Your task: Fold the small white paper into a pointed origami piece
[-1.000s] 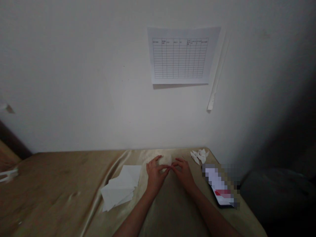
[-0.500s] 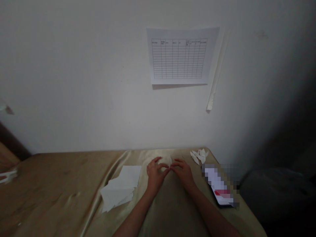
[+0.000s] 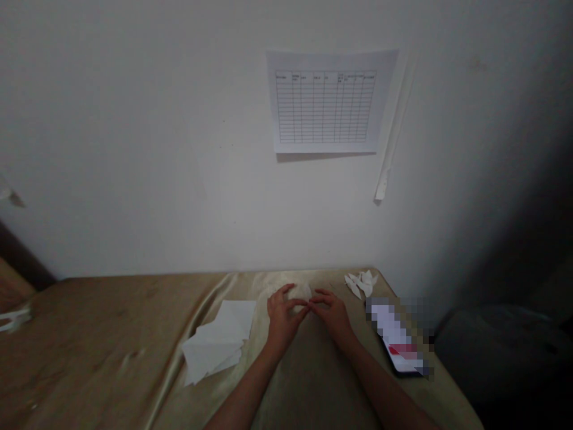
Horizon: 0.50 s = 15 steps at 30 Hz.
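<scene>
My left hand and my right hand rest together on a table with a tan satin cloth. Their fingertips meet and pinch a small white piece of paper that pokes out just beyond them. Most of that paper is hidden by my fingers. A loose stack of white paper sheets lies just left of my left hand.
Several small folded white paper pieces lie at the far right corner of the table. A phone lies at the right edge. A printed table sheet hangs on the white wall. At the right, the table drops off into dark.
Both hands stay in place; the fingers shift slightly on the small paper, and less of it shows past them than a second ago.
</scene>
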Tool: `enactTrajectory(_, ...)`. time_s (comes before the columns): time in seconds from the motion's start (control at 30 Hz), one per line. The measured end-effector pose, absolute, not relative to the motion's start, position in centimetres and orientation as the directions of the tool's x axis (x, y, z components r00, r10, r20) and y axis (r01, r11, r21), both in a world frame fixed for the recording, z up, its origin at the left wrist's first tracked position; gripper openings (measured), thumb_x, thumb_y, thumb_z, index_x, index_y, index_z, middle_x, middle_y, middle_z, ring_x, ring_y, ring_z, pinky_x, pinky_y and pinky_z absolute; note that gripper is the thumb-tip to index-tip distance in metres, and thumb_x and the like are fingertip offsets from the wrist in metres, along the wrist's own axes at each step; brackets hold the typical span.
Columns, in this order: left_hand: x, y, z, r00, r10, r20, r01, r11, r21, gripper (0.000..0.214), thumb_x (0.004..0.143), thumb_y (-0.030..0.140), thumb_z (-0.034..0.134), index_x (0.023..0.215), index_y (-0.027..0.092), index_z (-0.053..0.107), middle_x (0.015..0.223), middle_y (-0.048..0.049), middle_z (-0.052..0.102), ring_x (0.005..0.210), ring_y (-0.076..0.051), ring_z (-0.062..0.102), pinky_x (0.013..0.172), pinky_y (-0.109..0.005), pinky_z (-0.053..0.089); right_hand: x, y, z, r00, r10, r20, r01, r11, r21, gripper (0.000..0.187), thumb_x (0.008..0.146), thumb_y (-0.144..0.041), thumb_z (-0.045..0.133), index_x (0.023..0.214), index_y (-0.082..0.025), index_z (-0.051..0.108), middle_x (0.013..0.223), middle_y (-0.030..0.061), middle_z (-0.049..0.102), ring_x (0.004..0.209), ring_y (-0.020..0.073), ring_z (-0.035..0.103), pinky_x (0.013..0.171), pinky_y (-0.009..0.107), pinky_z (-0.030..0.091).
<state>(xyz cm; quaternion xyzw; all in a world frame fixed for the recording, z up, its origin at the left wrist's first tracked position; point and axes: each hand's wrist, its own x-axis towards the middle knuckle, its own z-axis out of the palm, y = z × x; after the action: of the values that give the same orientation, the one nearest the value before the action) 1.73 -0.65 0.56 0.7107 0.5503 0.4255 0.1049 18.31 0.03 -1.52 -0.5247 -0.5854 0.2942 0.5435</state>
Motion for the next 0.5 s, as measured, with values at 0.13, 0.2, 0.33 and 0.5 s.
enactTrajectory(0.13,1.84,-0.69,0.81,0.021,0.881,0.472,0.702,-0.349,0.621,0.012,0.071,0.031,0.084,0.081,0.034,0.081,0.131,-0.0036,0.062,0.123,-0.030,0.054,0.109,-0.055,0.039,18.30,-0.02,-1.47,0.131,0.929,0.346,0.318,0.291,-0.902,0.022,0.074,-0.046,0.076,0.080,-0.026,0.080,0.113,0.0111,0.073,0.108,0.0281,0.067,0.101,0.046,0.047)
enactTrajectory(0.2,1.89,-0.70,0.90,0.018,0.883,0.469,0.704,-0.344,0.621,0.012,0.070,0.032,0.084,0.081,0.035,0.081,0.130,-0.0031,0.063,0.122,-0.030,0.055,0.108,-0.055,0.039,18.28,-0.04,-1.48,0.133,0.928,0.349,0.334,0.290,-0.897,0.022,0.075,-0.046,0.074,0.080,-0.025,0.080,0.111,0.0110,0.074,0.107,0.0279,0.066,0.102,0.046,0.046)
enactTrajectory(0.33,1.97,-0.65,0.82,0.007,0.877,0.481,0.710,-0.343,0.615,0.006,0.073,0.032,0.082,0.078,0.033,0.080,0.129,-0.0033,0.064,0.121,-0.030,0.055,0.107,-0.054,0.041,18.23,-0.02,-1.59,0.127,0.929,0.349,0.339,0.290,-0.895,0.021,0.075,-0.044,0.074,0.081,-0.025,0.080,0.111,0.0112,0.073,0.107,0.0280,0.066,0.102,0.046,0.046)
enactTrajectory(0.5,1.91,-0.49,0.48,0.019,0.873,0.488,0.706,-0.357,0.612,0.009,0.073,0.029,0.081,0.081,0.032,0.080,0.130,-0.0029,0.064,0.121,-0.028,0.055,0.108,-0.053,0.041,18.14,0.00,-1.57,0.158,0.909,0.384,0.359,0.310,-0.880,0.020,0.075,-0.043,0.074,0.079,-0.025,0.079,0.108,0.0102,0.074,0.104,0.0269,0.066,0.099,0.045,0.048)
